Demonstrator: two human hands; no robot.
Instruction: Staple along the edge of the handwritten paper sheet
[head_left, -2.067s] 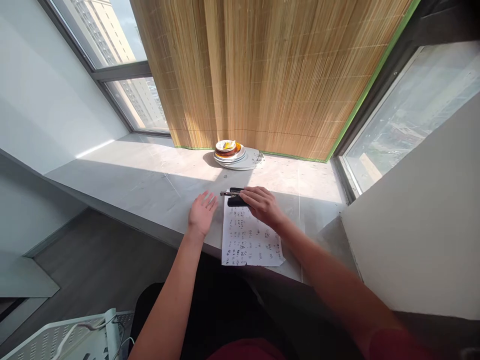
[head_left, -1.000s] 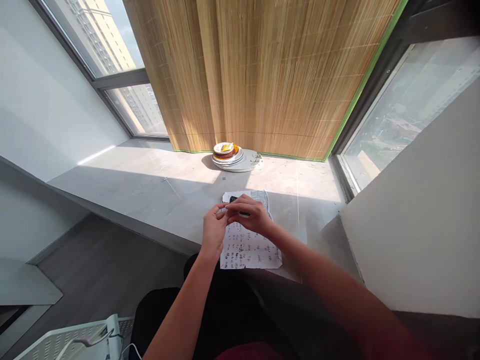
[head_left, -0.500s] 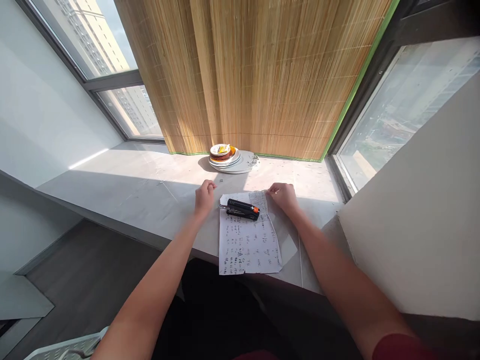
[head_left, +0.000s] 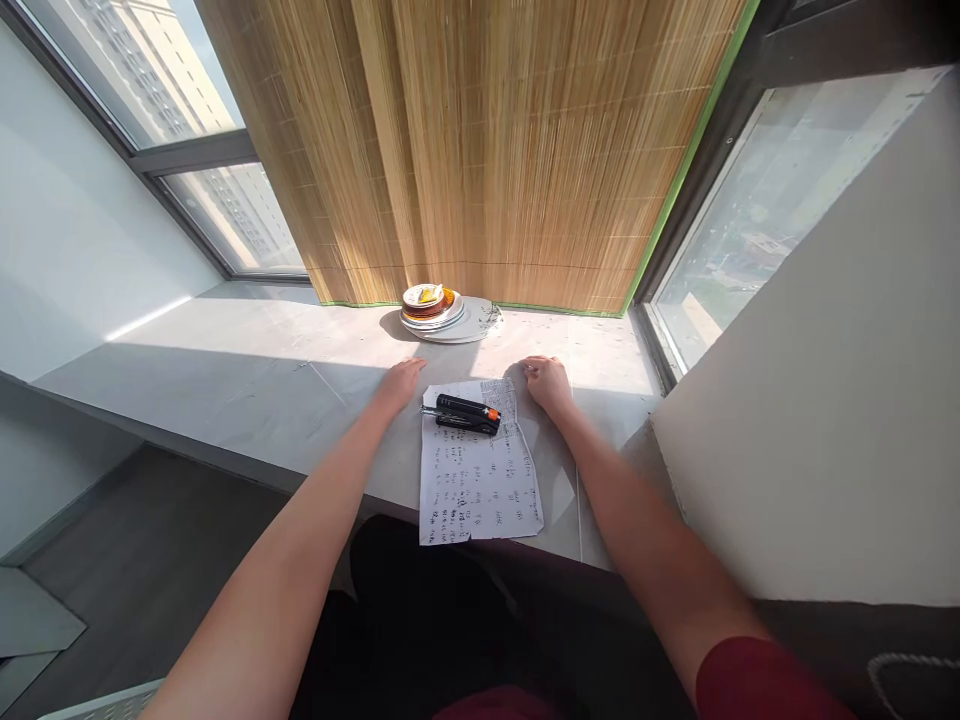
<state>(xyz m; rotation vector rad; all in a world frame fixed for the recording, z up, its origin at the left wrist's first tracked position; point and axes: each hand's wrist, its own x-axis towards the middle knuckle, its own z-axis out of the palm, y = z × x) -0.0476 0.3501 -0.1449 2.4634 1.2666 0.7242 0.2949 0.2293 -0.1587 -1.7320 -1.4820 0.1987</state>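
A sheet of handwritten paper [head_left: 480, 490] lies at the front of the pale stone ledge, with creased edges. Across its upper part rests a black stapler [head_left: 468, 414] with an orange patch and a metal tip pointing left. My left hand [head_left: 401, 382] is on the ledge just left of the paper's top corner, fingers stretched out and holding nothing. Beyond the paper's upper right corner, my right hand [head_left: 547, 382] rests with its fingers curled in. I see nothing in it, and it appears apart from the sheet.
Stacked plates and small dishes [head_left: 433, 312] sit at the back of the ledge [head_left: 247, 375], beside a larger patterned plate [head_left: 484, 320]. Behind them hangs a bamboo blind [head_left: 480, 150]. A white wall [head_left: 817, 400] closes off the right side. Part of a white basket [head_left: 105, 703] shows at lower left.
My left hand's fingers have uncurled and lie flatter on the ledge. My right hand has come away from the paper's upper right corner. The view has shifted slightly right.
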